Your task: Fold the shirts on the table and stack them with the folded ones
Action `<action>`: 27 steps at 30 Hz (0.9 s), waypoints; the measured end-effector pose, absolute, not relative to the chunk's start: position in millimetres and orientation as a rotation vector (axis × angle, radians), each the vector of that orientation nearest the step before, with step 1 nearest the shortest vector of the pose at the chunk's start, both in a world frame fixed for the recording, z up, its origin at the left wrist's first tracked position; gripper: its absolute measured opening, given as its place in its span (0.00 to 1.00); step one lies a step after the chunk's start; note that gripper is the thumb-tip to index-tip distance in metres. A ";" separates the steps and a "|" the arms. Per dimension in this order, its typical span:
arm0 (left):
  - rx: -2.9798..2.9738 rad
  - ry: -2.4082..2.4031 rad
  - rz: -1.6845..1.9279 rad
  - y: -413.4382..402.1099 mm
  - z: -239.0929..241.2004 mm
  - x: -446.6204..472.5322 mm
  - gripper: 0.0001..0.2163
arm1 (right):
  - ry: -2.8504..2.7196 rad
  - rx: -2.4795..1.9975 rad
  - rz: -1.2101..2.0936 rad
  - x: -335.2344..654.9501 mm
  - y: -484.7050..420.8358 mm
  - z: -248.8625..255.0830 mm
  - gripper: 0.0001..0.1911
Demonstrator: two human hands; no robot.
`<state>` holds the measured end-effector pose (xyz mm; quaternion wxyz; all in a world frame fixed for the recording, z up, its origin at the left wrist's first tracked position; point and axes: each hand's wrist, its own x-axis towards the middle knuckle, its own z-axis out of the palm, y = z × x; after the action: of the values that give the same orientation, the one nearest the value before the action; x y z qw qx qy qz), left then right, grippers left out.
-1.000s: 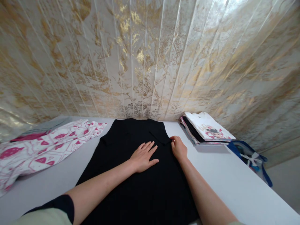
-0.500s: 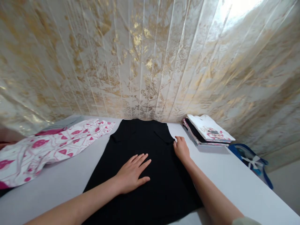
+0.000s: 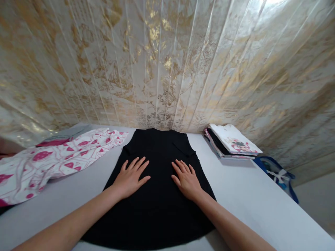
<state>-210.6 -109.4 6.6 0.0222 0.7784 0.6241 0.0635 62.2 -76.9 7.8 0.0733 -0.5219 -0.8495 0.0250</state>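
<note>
A black short-sleeved shirt [image 3: 159,209] lies spread out on the white table, its neckline at the far edge and its hem toward me. Both sleeves are turned in over the body. My left hand [image 3: 130,179] rests flat on the left part of the shirt with the fingers spread. On the right part lies my right hand [image 3: 186,179], palm down and fingers slightly apart. Neither hand grips the fabric.
A folded stack of clothes with a white printed shirt [image 3: 234,139] on top sits at the back right. Pink-and-white patterned cloth [image 3: 65,160] and other garments lie at the left. A blue-trimmed bag [image 3: 278,177] is beyond the table's right edge. A gold-patterned curtain [image 3: 162,69] hangs behind.
My right hand has left the shirt's right sleeve edge and moved inward onto its body. My left hand has slid to the left, fingers now more spread.
</note>
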 end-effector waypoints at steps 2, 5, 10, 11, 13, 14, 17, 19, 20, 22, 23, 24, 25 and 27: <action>2.395 1.987 0.205 -125.3 4.4 -222.7 0.29 | -2.555 -1.591 0.051 81.9 -86.9 6.5 0.28; 2.398 2.066 0.258 -147.0 -1.2 -239.3 0.28 | -2.532 -1.602 0.008 110.0 -106.1 0.8 0.28; 2.466 2.120 0.330 -176.7 -10.7 -260.0 0.28 | -2.482 -1.565 -0.085 146.7 -136.8 -15.1 0.29; 2.490 2.111 0.342 -181.1 -12.4 -263.1 0.28 | -2.475 -1.559 -0.103 151.9 -141.5 -17.5 0.30; 2.539 2.100 0.367 -187.8 -16.3 -268.5 0.28 | -2.479 -1.544 -0.124 160.2 -149.7 -20.0 0.31; 2.556 2.102 0.376 -190.4 -18.2 -270.5 0.29 | -2.491 -1.536 -0.127 163.4 -153.3 -20.2 0.31; 2.586 2.104 0.385 -196.6 -21.4 -272.9 0.29 | -2.508 -1.516 -0.139 171.0 -162.6 -19.4 0.32; 2.581 2.107 0.385 -199.7 -19.3 -271.1 0.29 | -2.502 -1.511 -0.143 175.3 -167.2 -19.4 0.32; 2.566 2.113 0.389 -200.2 -16.7 -269.4 0.29 | -2.497 -1.511 -0.140 177.3 -168.6 -19.5 0.32; 2.508 2.134 0.419 -196.5 -9.2 -264.7 0.29 | -2.486 -1.521 -0.121 179.7 -168.5 -18.6 0.31; 2.472 2.137 0.443 -191.4 -4.9 -261.9 0.30 | -2.481 -1.531 -0.105 179.7 -166.7 -16.8 0.30; 2.437 2.135 0.473 -184.1 -0.5 -259.0 0.31 | -2.476 -1.541 -0.086 178.3 -163.7 -14.0 0.28; 2.412 2.122 0.506 -174.7 3.6 -256.0 0.31 | -2.473 -1.550 -0.062 175.4 -159.6 -10.1 0.26; 2.382 2.031 0.520 -152.3 10.7 -249.4 0.28 | -2.471 -1.547 -0.003 164.6 -149.8 0.5 0.22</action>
<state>-249.4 -152.3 10.7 -0.0160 0.7506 0.6400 0.1637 164.6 -149.8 0.5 0.1129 -0.5273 -0.8421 -0.0011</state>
